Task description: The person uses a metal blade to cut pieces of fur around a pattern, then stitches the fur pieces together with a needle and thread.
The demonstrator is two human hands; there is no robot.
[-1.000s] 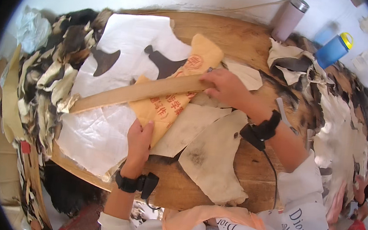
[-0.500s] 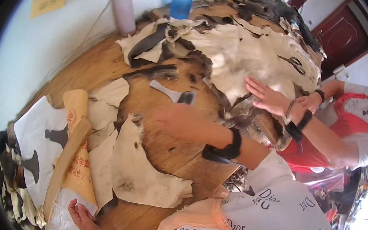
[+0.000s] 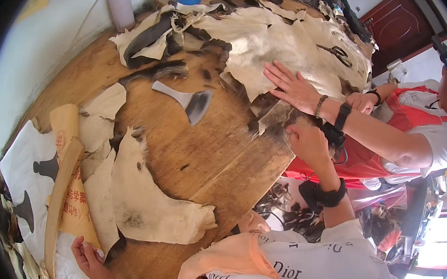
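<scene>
The right hand is curled at the dark, furry edge of the pale, creased hide spread over the table; from here I can't tell whether its fingers pinch anything. A co-worker's hand lies flat on that hide. The left hand, fingers loosely bent around nothing I can see, is just beside the yellow paper, a long wooden strip across it. A flared grey blade lies on the grained wood.
</scene>
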